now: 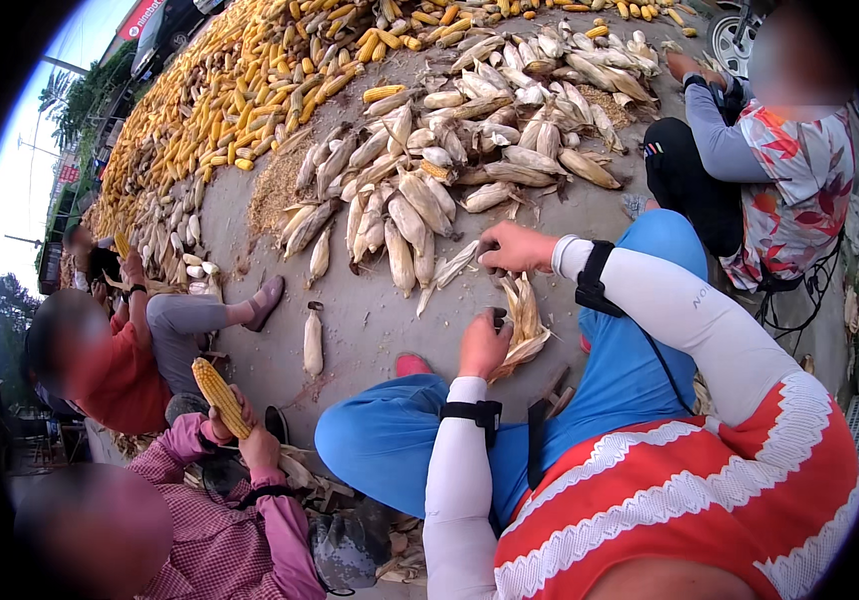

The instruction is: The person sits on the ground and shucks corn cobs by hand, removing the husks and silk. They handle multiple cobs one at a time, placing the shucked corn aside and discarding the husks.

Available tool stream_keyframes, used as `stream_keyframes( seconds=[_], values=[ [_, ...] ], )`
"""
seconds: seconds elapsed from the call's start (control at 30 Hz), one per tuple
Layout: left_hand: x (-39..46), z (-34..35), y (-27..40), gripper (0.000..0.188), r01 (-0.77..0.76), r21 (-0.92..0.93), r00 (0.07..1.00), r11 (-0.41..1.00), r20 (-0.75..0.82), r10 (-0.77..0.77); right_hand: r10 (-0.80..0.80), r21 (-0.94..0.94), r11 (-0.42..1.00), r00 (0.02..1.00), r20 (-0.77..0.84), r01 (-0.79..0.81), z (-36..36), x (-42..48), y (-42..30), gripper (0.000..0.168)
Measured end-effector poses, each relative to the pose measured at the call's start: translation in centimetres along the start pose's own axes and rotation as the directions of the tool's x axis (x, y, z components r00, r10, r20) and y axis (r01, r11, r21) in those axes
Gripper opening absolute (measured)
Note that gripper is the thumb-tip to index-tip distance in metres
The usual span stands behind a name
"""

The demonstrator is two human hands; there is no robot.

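Note:
Loose, pale-yellow corn husk (525, 319) sits between my two hands, its leaves splayed, above the concrete. My left hand (484, 346) is beside it with curled fingers and dark fingertips; whether it grips the husk cannot be made out. Just above the husk's upper end, my right hand (516, 247) has bent, slightly parted fingers with nothing visible in them. A thin strip of dry husk (448, 274) lies on the ground to the left of that hand. Beyond it spreads a heap of unhusked corn ears (418, 202). One single ear in its husk (313, 343) lies apart, left of my knee.
A large pile of husked yellow cobs (249, 90) rises at the upper left. At lower left, a co-worker in pink checks (219, 517) holds a bare corn cob (219, 397). Other people sit at left and upper right. A wheel (729, 41) stands beyond the right-hand person.

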State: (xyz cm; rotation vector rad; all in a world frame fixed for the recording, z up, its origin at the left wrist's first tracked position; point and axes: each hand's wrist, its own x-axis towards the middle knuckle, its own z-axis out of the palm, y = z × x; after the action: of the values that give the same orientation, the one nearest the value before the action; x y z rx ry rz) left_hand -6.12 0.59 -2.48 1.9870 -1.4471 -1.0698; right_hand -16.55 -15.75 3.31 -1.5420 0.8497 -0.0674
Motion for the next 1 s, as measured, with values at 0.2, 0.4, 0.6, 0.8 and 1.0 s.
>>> stream_keyframes(
  seconds=[0.2, 0.4, 0.6, 0.8, 1.0],
  values=[
    [-0.3, 0.4, -0.2, 0.030, -0.022, -0.032, 0.999, 0.999, -0.025, 0.022, -0.013, -0.045, 0.999, 0.996, 0.086, 0.017, 2.0, 1.3, -0.5, 0.021],
    [-0.5, 0.7, -0.1, 0.030, 0.039, 0.060, 0.997, 0.997, -0.063, -0.035, 0.020, -0.043, 0.999, 0.989, 0.146, -0.014, 4.6, 1.8, -2.5, 0.019],
    [-1.0, 1.5, -1.2, 0.027, 0.089, 0.146, 0.995, 0.985, -0.052, -0.083, -0.012, -0.062, 0.998, 0.974, 0.228, 0.026, 7.2, 1.7, -4.3, 0.018],
    [-0.3, 2.4, -1.4, 0.028, 0.096, 0.124, 0.995, 0.988, -0.023, -0.094, -0.002, -0.075, 0.997, 0.976, 0.216, 0.019, 7.2, 2.2, -3.9, 0.019],
    [-0.4, 4.1, -1.8, 0.025, 0.070, 0.099, 0.996, 0.993, -0.056, -0.065, 0.056, -0.087, 0.996, 0.973, 0.223, -0.037, 7.3, 1.9, -3.7, 0.018]
  ],
)
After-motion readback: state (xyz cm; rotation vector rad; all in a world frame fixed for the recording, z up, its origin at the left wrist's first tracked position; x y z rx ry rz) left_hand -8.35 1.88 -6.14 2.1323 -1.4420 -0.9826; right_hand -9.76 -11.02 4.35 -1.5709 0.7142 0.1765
